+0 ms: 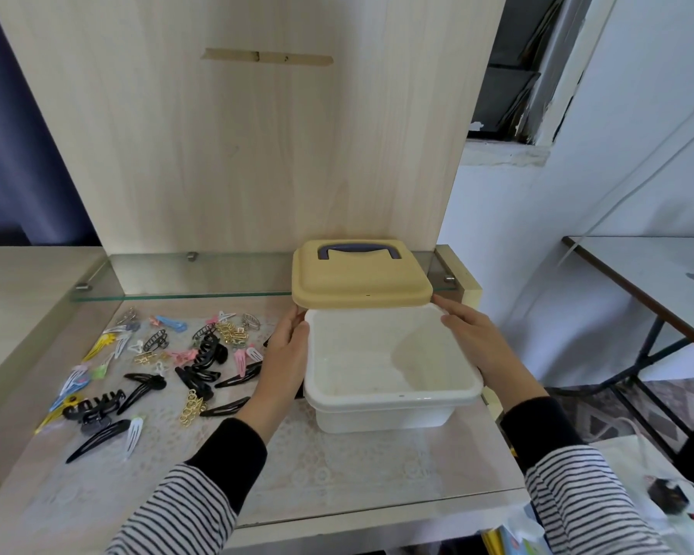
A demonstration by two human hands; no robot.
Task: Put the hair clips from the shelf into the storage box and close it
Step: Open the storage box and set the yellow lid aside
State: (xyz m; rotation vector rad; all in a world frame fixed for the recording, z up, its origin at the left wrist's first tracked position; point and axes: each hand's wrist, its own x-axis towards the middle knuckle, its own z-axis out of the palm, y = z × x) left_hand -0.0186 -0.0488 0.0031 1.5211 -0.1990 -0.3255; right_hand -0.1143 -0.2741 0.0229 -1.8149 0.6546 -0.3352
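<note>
White box: the storage box (385,414) stands open on the right part of the shelf (437,470); I see only its bare, pale inside.
Yellow lid: the lid (361,288) is off the rim, sitting at the back edge of the box and covering none of the opening that I can see; its dark handle (359,250) lies flat on top.
Hair clips: the hair clips (157,374) are all outside the box, scattered on the lace mat (329,462) to its left. They are black, pink, blue, yellow, white and gold; the nearest ones are just beside my left wrist.
Markings: a tiny dark mark sits on the lid's front edge and another on the box's front rim, both too small to read.
Left hand: my left hand (287,350) lies flat against the box's left wall, thumb at the rim corner, fingers relaxed and not closed round anything.
Right hand: my right hand (473,338) rests along the right rim, fingers straight, tips near the lid's corner.
Sleeves: striped with black cuffs.
</note>
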